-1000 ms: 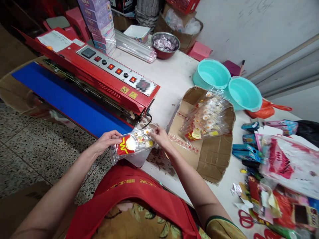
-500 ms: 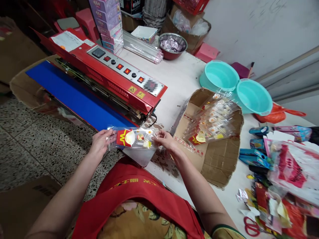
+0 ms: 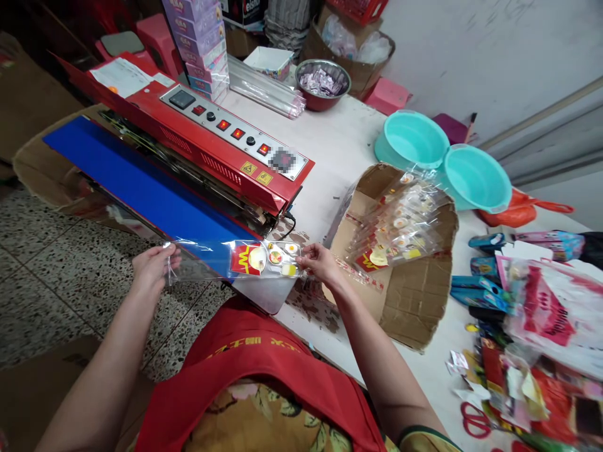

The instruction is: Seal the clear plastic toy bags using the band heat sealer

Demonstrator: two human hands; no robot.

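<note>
A long clear plastic bag (image 3: 202,260) is stretched level between my hands, above the near end of the blue conveyor belt (image 3: 141,182). Inside its right half lie a red and yellow card and small toy food pieces, among them a fried egg. My left hand (image 3: 151,267) pinches the bag's loose left end. At the filled right end, my right hand (image 3: 320,260) grips the bag between thumb and fingers. Just behind the bag stands the red sealing machine (image 3: 207,141), some of its switches lit. A cardboard box (image 3: 414,301) holding several similar filled bags is beside my right hand.
Two turquoise basins (image 3: 478,179) stand behind the box. A metal bowl (image 3: 323,85) of small packets, clear plastic rolls (image 3: 264,88) and stacked purple boxes (image 3: 198,44) are farther back. Red-handled scissors (image 3: 475,419) and mixed packaging lie at the right.
My left hand has moved left, drawing the bag's empty end out long and flat. My right hand keeps its grip on the other end. The view has shifted slightly.
</note>
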